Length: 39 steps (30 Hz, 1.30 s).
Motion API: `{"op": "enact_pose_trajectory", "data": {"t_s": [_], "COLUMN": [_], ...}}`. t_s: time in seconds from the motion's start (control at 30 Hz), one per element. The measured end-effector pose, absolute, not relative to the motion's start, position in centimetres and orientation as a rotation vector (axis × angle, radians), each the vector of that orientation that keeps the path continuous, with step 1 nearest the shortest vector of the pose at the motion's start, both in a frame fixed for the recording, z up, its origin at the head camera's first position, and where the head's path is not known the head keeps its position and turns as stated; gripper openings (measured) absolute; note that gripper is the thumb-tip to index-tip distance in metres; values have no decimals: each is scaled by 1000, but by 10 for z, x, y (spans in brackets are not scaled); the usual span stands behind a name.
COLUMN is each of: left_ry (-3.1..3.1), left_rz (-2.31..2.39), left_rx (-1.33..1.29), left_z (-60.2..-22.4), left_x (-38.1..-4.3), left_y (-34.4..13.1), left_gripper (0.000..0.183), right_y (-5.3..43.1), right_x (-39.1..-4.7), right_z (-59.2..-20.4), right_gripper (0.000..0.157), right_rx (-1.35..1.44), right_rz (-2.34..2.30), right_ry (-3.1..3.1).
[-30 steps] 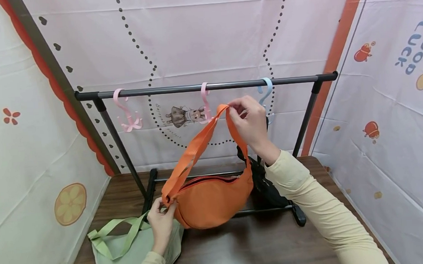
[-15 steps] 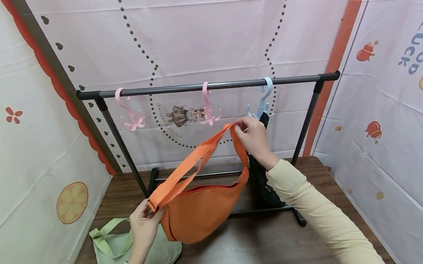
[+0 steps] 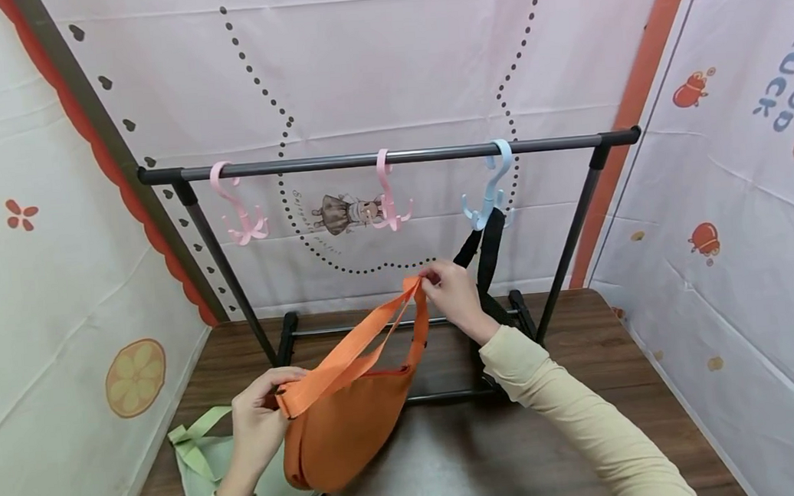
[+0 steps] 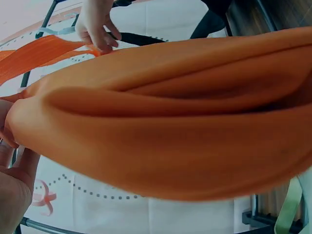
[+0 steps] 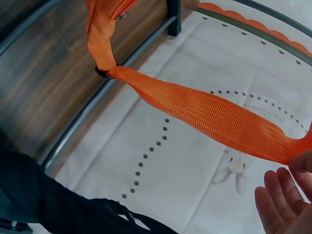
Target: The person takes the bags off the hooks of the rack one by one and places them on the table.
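Left hand: left hand [image 3: 257,423] low at the front left, forearm rising from the bottom edge in a cream sleeve; fingers curled round the near end of the orange strap [image 3: 349,351] where it joins the bag, thumb on top.
Right hand: right hand [image 3: 450,298] raised higher, reaching forward toward the rack, wrist bent; thumb and fingertips pinch the top of the strap loop. In the right wrist view the other fingers [image 5: 278,207] lie loosely spread below the strap.
Hands, relation: well apart, the strap drawn taut between them on a slant, high at the right.
Orange crossbody bag: orange crossbody bag [image 3: 340,429] hangs from the strap below the left hand, above the tabletop [image 3: 454,467]; whether its lowest edge touches the wood cannot be told. It fills the left wrist view.
Rack: dark clothes rail [image 3: 391,157] stands at the back of the tabletop, carrying two pink hooks [image 3: 241,213] [image 3: 388,199] and one blue hook [image 3: 489,188].
Black bag: black strap [image 3: 487,245] hangs on the blue hook, just behind the right hand.
Green bag: pale green bag [image 3: 205,469] lies flat on the tabletop under the left forearm.
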<state>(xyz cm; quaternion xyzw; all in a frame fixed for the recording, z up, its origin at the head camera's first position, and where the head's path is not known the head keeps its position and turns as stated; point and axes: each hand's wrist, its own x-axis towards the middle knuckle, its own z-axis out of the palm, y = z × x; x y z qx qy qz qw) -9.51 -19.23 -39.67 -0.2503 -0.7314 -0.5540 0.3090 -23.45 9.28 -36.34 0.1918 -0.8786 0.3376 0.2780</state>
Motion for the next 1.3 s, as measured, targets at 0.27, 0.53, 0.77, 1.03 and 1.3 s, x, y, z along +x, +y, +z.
{"op": "enact_pose_trajectory", "data": {"t_s": [0.27, 0.53, 0.77, 1.03, 1.3], "left_ry": [-2053, -2011, -1933, -1825, -1761], "left_rz": [-1437, -1418, -1447, -1505, -1585], "left_rx": [-674, -666, -703, -725, -755], "left_z": [-387, -374, -358, -328, -329], "left_x": [-96, -100, -99, -85, -88], "left_y": [-192, -187, -186, -178, -179], "left_gripper": [22, 29, 21, 13, 14], "right_y": [89, 100, 115, 110, 85], "right_x": [-226, -197, -169, -150, -153], "right_z": [-388, -441, -501, -539, -549], "right_gripper": [10, 11, 13, 54, 27], "right_rx": [561, 451, 207, 48, 309], "right_rz": [900, 1062, 1510, 2927, 3638], "right_ry": [-2502, -2668, -2628, -2099, -1304]}}
